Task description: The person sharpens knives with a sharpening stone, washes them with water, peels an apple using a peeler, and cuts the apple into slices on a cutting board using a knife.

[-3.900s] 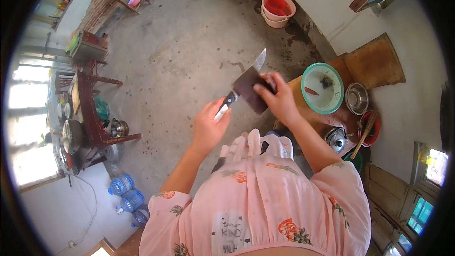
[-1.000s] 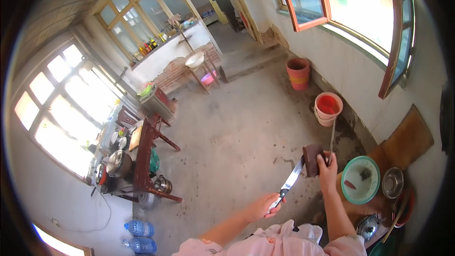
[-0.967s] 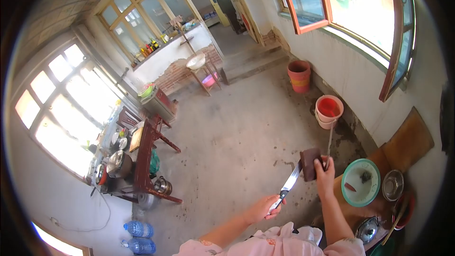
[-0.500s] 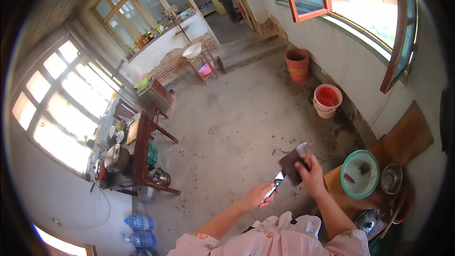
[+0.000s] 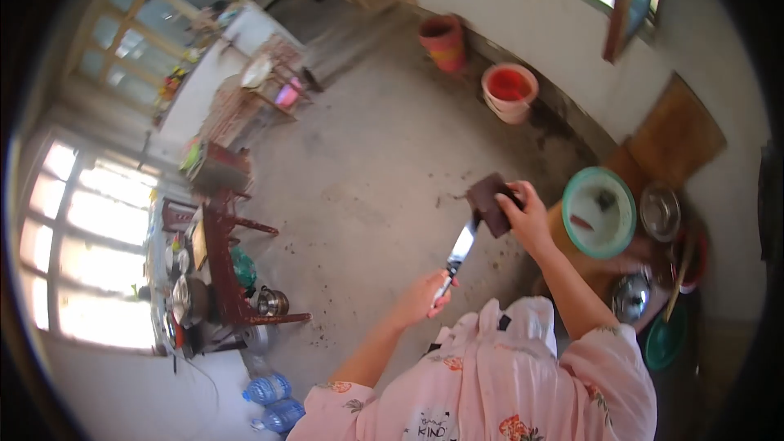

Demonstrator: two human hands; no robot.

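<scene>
My left hand (image 5: 423,296) is closed around the handle of a kitchen knife (image 5: 463,242), whose blade slants up and to the right. My right hand (image 5: 527,219) pinches a dark brown rectangular piece (image 5: 492,204), perhaps a folded cloth or pad; its material is unclear. The blade's tip end is at the lower left edge of this brown piece; whether they touch is hard to tell. To the right of my right hand is a green-rimmed basin (image 5: 565,211) holding cloudy liquid, a reddish-brown strip and a dark clump.
Beside the basin are a metal bowl (image 5: 660,212), a lidded pot (image 5: 631,298) and a leaning wooden board (image 5: 678,131). Two buckets, one pink (image 5: 510,106) and one red (image 5: 442,45), stand by the wall. A dark red table (image 5: 220,257) and water bottles (image 5: 268,389) are at left.
The knife blade was behind the brown piece with its tip past the far edge; now most of the blade shows below it. The view has turned, shifting the room's contents.
</scene>
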